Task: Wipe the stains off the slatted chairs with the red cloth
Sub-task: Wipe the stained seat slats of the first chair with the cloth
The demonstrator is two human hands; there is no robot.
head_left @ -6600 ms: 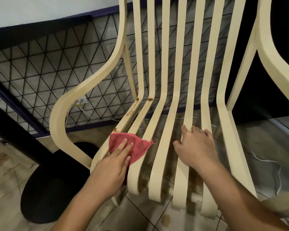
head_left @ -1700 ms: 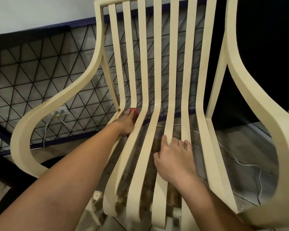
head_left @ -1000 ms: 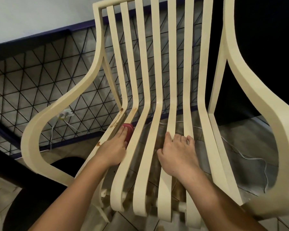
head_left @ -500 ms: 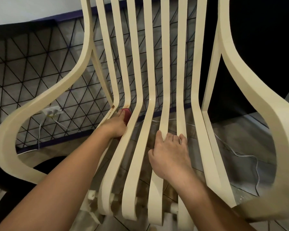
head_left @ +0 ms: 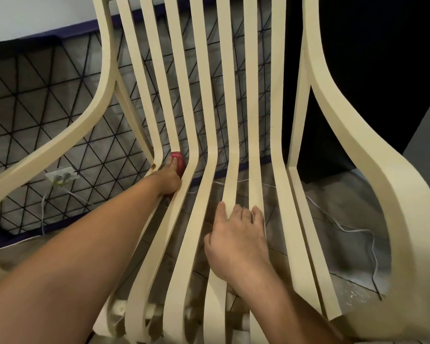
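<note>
The left hand (head_left: 168,179) reaches to the bend where seat meets back on the cream slatted chair (head_left: 210,100), just off the middle of the view toward 9 o'clock. Its fingers lie close together and fairly straight, pressing the wadded red cloth (head_left: 179,160) onto the second slat from the left. Only a rounded red edge shows past the fingertips and along the hand's 3 o'clock side; the thumb is hidden, so whether it hooks the cloth I cannot tell.

The right hand (head_left: 236,235) lies flat on the middle seat slats at 6 o'clock, fingers slightly spread, thumb out toward 9 o'clock, apparently bracing the chair.

By my reading the wiping is partly done. The back slats and the middle and right seat slats look clean. A small brown stain (head_left: 153,166) remains on the outermost left slat at its bend, at 9 o'clock of the cloth and just beside it. What lies under the hand is hidden. Only this chair is in view, so any others cannot be judged.

A wall outlet (head_left: 60,176) sits far out at 9 o'clock, and a white cable (head_left: 346,229) trails on the floor at 4 o'clock.
</note>
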